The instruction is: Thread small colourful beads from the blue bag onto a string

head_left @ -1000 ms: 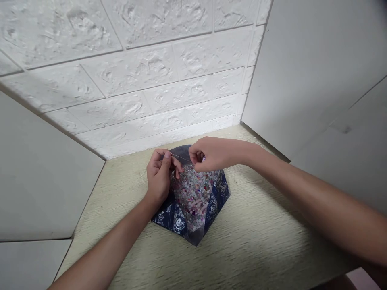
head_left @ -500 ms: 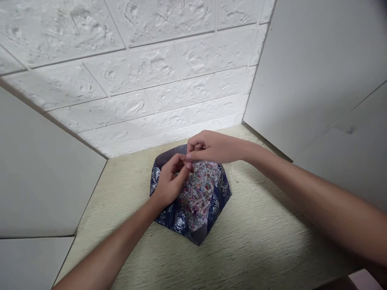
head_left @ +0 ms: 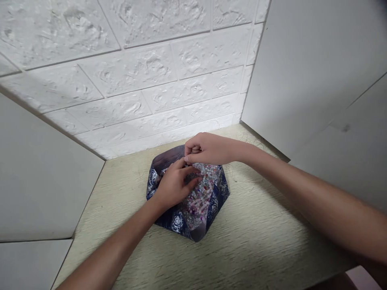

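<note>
On the pale bench sits a folded dark blue paper tray with white roses, full of tiny colored beads. Over the tray, the left hand lies open on the beads, and the right hand is curled shut, holding something too small to see, or maybe nothing. A bump from either hand could tip the low tray and spill beads.

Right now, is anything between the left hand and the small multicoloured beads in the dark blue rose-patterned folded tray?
Nothing visible: the left hand rests directly on the small multicoloured beads in the dark blue rose-patterned folded tray. The right hand is beyond it, at the far edge.
</note>
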Action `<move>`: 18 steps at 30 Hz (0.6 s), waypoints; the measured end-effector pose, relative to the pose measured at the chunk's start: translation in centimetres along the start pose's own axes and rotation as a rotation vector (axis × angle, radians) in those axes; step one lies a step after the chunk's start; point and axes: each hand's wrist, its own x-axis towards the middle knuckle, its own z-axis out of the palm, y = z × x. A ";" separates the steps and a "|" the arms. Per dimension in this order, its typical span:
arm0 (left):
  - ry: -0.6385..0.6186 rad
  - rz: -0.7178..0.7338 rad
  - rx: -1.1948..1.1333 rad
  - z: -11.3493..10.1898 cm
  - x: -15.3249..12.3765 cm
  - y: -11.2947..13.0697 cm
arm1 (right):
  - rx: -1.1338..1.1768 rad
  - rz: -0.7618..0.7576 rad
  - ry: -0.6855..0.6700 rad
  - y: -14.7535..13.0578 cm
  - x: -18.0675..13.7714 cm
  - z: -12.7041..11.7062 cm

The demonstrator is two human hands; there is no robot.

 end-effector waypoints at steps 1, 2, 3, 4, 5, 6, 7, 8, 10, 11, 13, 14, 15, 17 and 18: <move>-0.002 0.005 -0.028 0.0 0.0 -0.1 | -0.001 -0.002 -0.002 0.0 0.0 0.0; -0.001 0.007 -0.055 0.0 0.1 -0.1 | -0.003 -0.004 -0.004 0.0 0.0 0.1; 0.004 0.008 -0.080 0.1 0.1 -0.2 | -0.006 -0.007 -0.005 0.0 0.0 0.1; 0.010 0.005 -0.102 0.0 0.2 -0.2 | -0.009 -0.012 -0.006 0.0 0.0 0.2; 0.014 0.001 -0.123 0.0 0.2 -0.2 | -0.014 -0.017 -0.007 0.0 0.0 0.2; 0.017 -0.004 -0.145 0.0 0.2 -0.2 | -0.019 -0.022 -0.009 0.0 0.0 0.2; 0.020 -0.009 -0.168 -0.1 0.3 -0.2 | -0.022 -0.026 -0.011 0.0 0.0 0.2; 0.027 -0.014 -0.194 -0.1 0.3 -0.3 | -0.024 -0.027 -0.012 0.0 0.0 0.2; 0.051 -0.048 -0.269 -0.2 0.3 -0.4 | -0.018 -0.022 -0.012 0.0 -0.1 0.1; 0.073 -0.078 -0.324 -0.2 0.3 -0.5 | -0.013 -0.015 -0.011 0.0 -0.2 0.0; 0.129 -0.160 -0.462 -0.2 0.4 -0.6 | -0.011 -0.010 -0.004 0.0 -0.2 -0.1; 0.162 -0.203 -0.539 -0.2 0.4 -0.7 | -0.013 -0.013 0.002 -0.1 -0.2 -0.1; 0.195 -0.241 -0.612 -0.2 0.5 -0.7 | -0.018 -0.019 0.010 -0.1 -0.2 -0.1; 0.260 -0.292 -0.729 -0.2 0.5 -0.7 | -0.026 -0.030 0.023 -0.1 -0.2 -0.1; 0.289 -0.302 -0.768 -0.2 0.6 -0.6 | -0.025 -0.030 0.026 -0.1 -0.1 -0.1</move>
